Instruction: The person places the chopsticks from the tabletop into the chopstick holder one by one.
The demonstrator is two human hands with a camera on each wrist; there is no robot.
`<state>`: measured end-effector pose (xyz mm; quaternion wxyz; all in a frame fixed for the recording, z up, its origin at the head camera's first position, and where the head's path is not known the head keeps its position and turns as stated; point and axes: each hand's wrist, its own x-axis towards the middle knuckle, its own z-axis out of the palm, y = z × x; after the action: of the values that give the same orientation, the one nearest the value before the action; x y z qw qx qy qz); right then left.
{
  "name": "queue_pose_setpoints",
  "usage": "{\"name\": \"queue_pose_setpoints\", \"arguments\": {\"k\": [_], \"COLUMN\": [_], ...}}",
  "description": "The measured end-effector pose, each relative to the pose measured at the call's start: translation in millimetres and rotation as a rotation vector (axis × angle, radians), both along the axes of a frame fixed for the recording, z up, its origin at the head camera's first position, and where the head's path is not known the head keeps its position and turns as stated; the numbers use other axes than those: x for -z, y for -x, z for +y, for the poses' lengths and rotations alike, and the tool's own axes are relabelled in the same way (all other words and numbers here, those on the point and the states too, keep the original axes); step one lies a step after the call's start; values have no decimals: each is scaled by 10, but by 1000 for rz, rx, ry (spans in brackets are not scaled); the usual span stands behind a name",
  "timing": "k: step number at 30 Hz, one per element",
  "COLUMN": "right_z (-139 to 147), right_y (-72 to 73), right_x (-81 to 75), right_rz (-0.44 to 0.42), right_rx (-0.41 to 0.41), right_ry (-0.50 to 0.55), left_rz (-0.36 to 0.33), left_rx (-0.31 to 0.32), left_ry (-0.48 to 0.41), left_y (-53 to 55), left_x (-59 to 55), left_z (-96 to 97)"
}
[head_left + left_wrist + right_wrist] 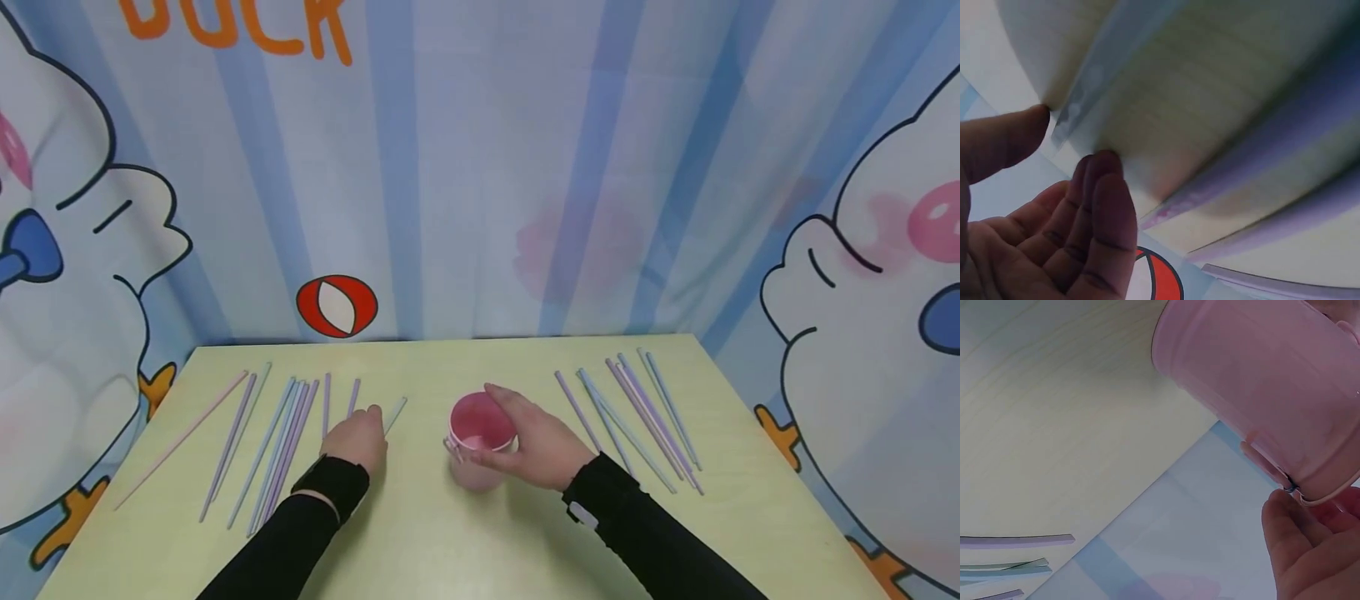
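Observation:
A small pink bucket stands in the middle of the table, its mouth facing up. My right hand grips its rim from the right, thumb on the near side and fingers on the far side; the right wrist view shows the fingertips at the rim by a small side lug. Left of the bucket, my left hand is over a pale blue-green straw. In the left wrist view the thumb and the fingers lie on either side of this straw, slightly spread.
Several purple, blue and pink straws lie on the left part of the yellow table. More purple and blue straws lie on the right. Behind the table's far edge hangs a striped blue curtain with cartoon prints.

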<state>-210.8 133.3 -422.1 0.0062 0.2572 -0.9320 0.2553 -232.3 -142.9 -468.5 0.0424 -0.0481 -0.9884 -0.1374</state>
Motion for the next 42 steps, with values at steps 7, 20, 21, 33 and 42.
{"name": "queue_pose_setpoints", "arguments": {"k": [7, 20, 21, 33, 42], "right_z": [11, -59, -60, -32, -15], "right_y": [35, 62, 67, 92, 101], "right_x": [-50, -175, -177, -167, -147], "right_rz": [30, -36, -35, -84, -78], "right_rx": [-1, -1, -4, 13, 9], "right_ry": [-3, -69, -78, -89, -94], "left_rz": [-18, -26, -10, 252, 339], "left_rx": [3, -18, -16, 3, 129], "left_ry": [-34, -238, -264, -752, -997], "left_y": [52, 75, 74, 14, 11], "left_x": [34, -455, -525, -1185, -1365], "left_z": [16, -197, -223, -275, 31]}}
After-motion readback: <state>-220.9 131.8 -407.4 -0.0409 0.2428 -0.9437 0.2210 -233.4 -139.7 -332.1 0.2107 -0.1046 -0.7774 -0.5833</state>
